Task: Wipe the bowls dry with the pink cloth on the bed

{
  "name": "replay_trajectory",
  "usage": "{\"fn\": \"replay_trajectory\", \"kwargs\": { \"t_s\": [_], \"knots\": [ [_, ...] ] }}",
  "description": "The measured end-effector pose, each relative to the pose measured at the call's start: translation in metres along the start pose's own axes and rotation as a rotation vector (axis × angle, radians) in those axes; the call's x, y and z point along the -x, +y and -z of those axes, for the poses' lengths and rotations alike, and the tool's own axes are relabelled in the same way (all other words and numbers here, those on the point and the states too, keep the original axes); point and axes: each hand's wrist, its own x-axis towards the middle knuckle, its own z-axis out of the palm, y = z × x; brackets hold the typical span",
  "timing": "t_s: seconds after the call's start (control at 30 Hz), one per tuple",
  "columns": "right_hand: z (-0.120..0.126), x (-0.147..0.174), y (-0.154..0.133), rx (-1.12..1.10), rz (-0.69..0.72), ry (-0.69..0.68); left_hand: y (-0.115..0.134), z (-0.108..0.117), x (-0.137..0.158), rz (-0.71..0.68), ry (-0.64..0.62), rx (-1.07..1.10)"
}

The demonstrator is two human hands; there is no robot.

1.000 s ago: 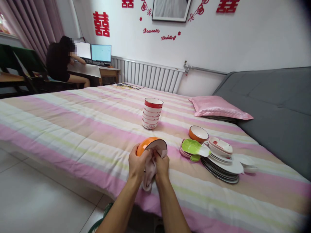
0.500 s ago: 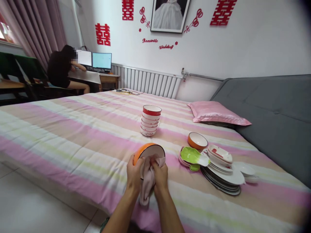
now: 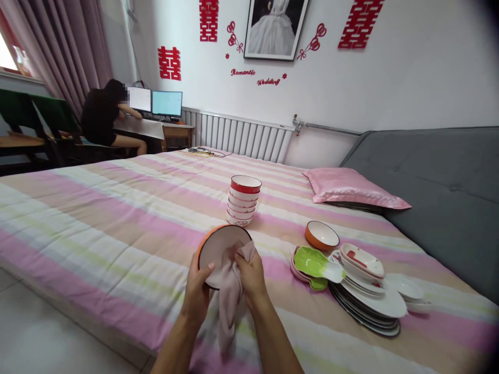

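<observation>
Left hand (image 3: 197,292) is gripping orange bowl (image 3: 214,255), near centre; right hand (image 3: 250,276) is pinching pink cloth (image 3: 230,291) inside it, wiping apparently being mid-course. Far bowl stack (image 3: 244,201), right-side dishes (image 3: 390,302): whether any are awaiting wiping, cannot tell.

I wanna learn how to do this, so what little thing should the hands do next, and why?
I'd probably have the right hand slide the pink cloth around inside the held orange bowl. The right fingers pinch the cloth, part of it lies inside, and the left hand grips the opposite side, so it can steady the bowl.
</observation>
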Motion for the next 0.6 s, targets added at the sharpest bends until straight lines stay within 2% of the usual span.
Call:
{"fn": "replay_trajectory", "kwargs": {
  "t_s": [0.07,0.13,0.2,0.27,0.4,0.53,0.6],
  "knots": [
    [-0.006,-0.017,-0.012,0.111,0.099,-0.064,0.008,0.005,-0.004,-0.006,-0.004,-0.002],
    [-0.013,-0.033,-0.024,0.200,0.185,-0.184,0.011,0.010,-0.008,-0.031,0.006,-0.043],
    [-0.019,-0.046,-0.032,0.202,0.206,-0.306,0.011,0.016,-0.013,-0.096,0.030,-0.134],
    [-0.022,-0.053,-0.036,0.141,0.170,-0.383,0.007,0.020,-0.017,-0.161,0.056,-0.260],
    [-0.010,-0.057,-0.028,0.065,0.110,-0.356,-0.005,0.020,-0.018,-0.171,0.028,-0.465],
    [0.020,-0.058,-0.007,0.029,0.045,-0.325,-0.023,0.012,-0.012,-0.156,-0.064,-0.605],
    [0.035,-0.058,0.005,-0.002,0.002,-0.298,-0.034,0.009,-0.007,-0.151,-0.062,-0.640]
  ]
}}
